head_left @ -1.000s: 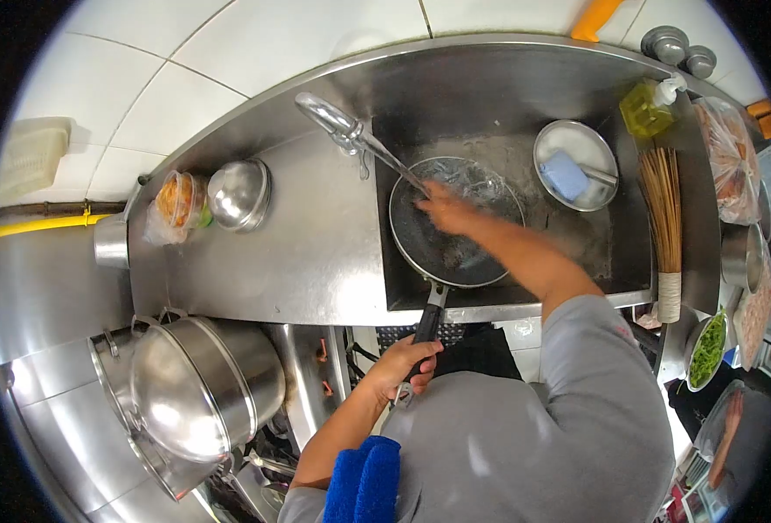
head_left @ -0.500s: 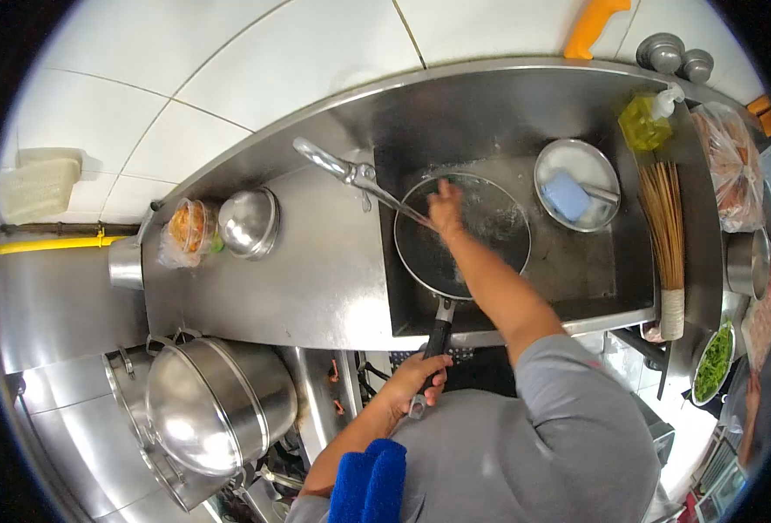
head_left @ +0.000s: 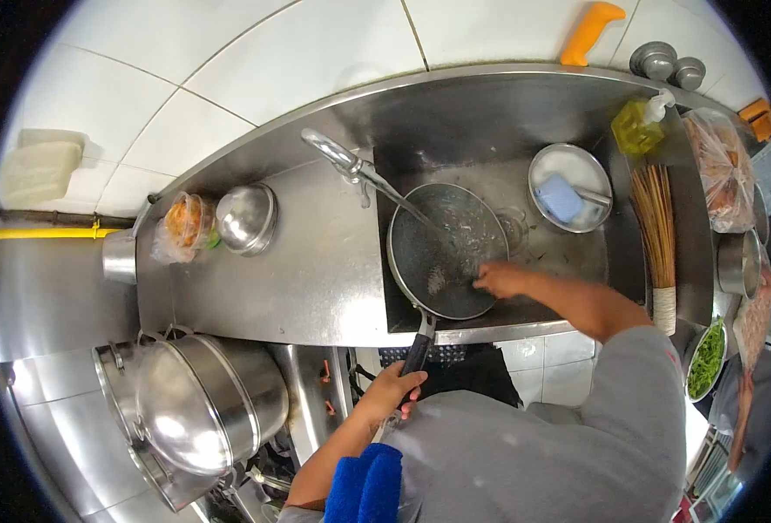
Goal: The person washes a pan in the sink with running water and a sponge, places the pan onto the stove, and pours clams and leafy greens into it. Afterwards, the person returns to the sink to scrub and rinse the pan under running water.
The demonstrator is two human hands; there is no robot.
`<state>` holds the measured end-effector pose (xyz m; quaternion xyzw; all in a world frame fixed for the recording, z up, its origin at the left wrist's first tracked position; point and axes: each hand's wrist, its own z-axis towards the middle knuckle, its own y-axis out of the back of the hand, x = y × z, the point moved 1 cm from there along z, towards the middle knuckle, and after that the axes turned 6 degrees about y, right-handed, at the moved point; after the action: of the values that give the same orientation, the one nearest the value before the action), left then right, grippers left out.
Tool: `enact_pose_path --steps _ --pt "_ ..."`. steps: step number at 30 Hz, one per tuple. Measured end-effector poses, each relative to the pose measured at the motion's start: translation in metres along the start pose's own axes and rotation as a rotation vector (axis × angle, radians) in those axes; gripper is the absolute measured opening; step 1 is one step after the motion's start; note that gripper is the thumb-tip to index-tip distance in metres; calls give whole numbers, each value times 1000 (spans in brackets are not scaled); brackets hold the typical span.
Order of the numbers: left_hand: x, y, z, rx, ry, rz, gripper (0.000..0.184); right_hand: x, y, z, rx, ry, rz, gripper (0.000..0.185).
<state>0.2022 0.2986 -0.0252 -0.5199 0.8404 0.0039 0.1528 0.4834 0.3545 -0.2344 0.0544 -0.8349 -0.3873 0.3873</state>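
Note:
My left hand [head_left: 390, 392] is wrapped round the black handle of a frying pan [head_left: 449, 253], which is in the sink at its left end. Water runs from the tap [head_left: 351, 166] into the dark pan, and its inside is wet with splashes. My right hand [head_left: 500, 280] is at the pan's right side, fingers curled together over the rim against the inside surface. Whatever small thing may be between those fingers is too hard to make out.
A metal bowl [head_left: 570, 163] with a blue sponge [head_left: 560, 199] stands in the sink [head_left: 577, 275]. Beside it are a yellow soap bottle [head_left: 637, 128] and a stick brush [head_left: 656, 218]. Large steel pots [head_left: 220, 401] stand lower left. Another person's arm [head_left: 743, 418] shows at far right.
My right hand has moved from the pan's far left part to its near right edge. The pan has shifted slightly, its handle still in my left hand.

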Motion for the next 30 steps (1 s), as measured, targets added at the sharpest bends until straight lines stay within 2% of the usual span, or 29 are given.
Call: enact_pose_path --steps 1,3,5,8,10,12,14,16,18,19,21,23,25,27,30 --pt "1 0 0 1 -7 -21 20 -10 22 -3 29 -124 -182 28" --pt "1 -2 1 17 -25 -21 21 -58 26 43 -401 -163 -283 23" --pt "4 -4 2 34 -24 -30 21 -47 83 65 -499 -22 -646 21" --pt "9 -6 4 -53 -59 56 21 -52 93 84 -511 11 -674 21" --pt "13 -5 6 -171 -122 148 23 -71 82 54 -433 58 -900 19" --pt "16 -3 5 -184 -145 148 24 -73 35 27 -359 -85 -651 19" --pt "17 -3 2 -154 -168 83 23 -12 25 -7 -128 -137 -581 17" --pt "18 -5 1 -146 -175 51 23 9 -17 12 -57 -149 -234 25" --pt "19 -7 2 -157 -165 81 22 40 -20 40 -34 108 93 27" --pt "19 -8 1 -156 -169 84 22 50 -9 40 -38 105 90 27" --pt "20 -10 -4 -192 -201 93 22 68 10 31 -207 260 570 30" --pt "23 -7 -3 -190 -199 83 22 12 -26 40 -149 286 273 31" --pt "23 -3 0 -186 -202 69 22 -16 13 31 -43 -283 63 30" --pt "22 0 2 -143 -193 69 23 -42 36 34 -349 -161 -667 21" --pt "22 1 8 -108 -180 16 23 -40 51 57 -375 -270 -690 22"
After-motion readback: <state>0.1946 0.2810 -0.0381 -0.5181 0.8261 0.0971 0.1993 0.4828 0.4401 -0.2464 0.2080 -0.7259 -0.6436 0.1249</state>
